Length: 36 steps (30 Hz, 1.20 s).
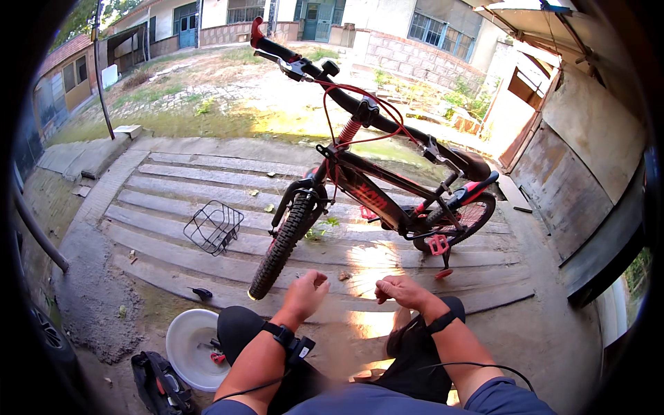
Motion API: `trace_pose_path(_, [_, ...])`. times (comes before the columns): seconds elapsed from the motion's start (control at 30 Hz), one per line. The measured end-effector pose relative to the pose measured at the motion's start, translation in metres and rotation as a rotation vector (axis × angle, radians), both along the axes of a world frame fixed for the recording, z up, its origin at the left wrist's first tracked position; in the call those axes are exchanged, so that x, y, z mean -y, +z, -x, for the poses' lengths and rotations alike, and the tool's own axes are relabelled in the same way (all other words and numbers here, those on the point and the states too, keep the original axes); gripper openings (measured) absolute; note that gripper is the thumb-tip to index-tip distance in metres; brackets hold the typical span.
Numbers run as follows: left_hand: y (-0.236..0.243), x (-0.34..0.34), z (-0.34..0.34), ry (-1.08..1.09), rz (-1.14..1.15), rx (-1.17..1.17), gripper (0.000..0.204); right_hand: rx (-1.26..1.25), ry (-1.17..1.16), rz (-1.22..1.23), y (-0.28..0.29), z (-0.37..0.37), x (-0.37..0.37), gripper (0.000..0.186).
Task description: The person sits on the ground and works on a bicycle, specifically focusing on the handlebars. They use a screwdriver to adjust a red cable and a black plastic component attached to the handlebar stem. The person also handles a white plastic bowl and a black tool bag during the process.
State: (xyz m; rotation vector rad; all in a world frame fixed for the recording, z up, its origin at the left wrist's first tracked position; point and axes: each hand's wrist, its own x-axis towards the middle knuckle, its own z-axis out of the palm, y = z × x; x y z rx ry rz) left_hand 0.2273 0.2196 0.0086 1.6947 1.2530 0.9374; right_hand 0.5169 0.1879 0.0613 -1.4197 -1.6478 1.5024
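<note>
My left hand (304,296) is raised just right of the front tyre (282,242), its fingers curled inward. Across from it, my right hand (404,290) is closed, thumb and fingers pressed together. Whatever either hand holds, if anything, is hidden or too small to name. A gap separates the two hands. Beyond them stands a black and red bicycle (377,190), upright, front wheel toward me and tilted left. A red pedal (438,243) shows past my right hand. Red cables loop around its handlebar (346,100).
Left of the bicycle, a black wire basket (214,228) lies on the slatted paving. A white basin (178,339) with small parts sits beside my left knee, next to a dark tool bag (149,387). A small black object (202,293) lies nearby. Boards (564,180) line the right.
</note>
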Motion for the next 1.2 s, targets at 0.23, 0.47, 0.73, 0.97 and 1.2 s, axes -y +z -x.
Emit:
trace_pose_path(0.23, [0.005, 0.003, -0.007, -0.024, -0.015, -0.216, 0.025, 0.152, 0.036, -0.151, -0.022, 0.016, -0.064, 0.023])
trace_pose_path(0.47, [0.001, 0.0, -0.004, -0.076, 0.036, -0.316, 0.024, 0.257, 0.298, -0.312, -0.028, 0.068, -0.085, 0.024])
trace_pose_path(0.73, [0.007, -0.001, -0.019, -0.217, 0.08, -0.356, 0.027, 0.265, 0.317, -0.249, -0.013, 0.068, -0.08, 0.023])
trace_pose_path(0.97, [0.008, 0.003, -0.024, -0.215, 0.039, -0.351, 0.026, 0.489, 0.368, -0.39, -0.03, 0.061, -0.067, 0.031])
trace_pose_path(1.2, [-0.001, 0.007, -0.018, -0.221, 0.006, -0.322, 0.023, 0.532, 0.44, -0.311, -0.025, 0.061, -0.063, 0.039])
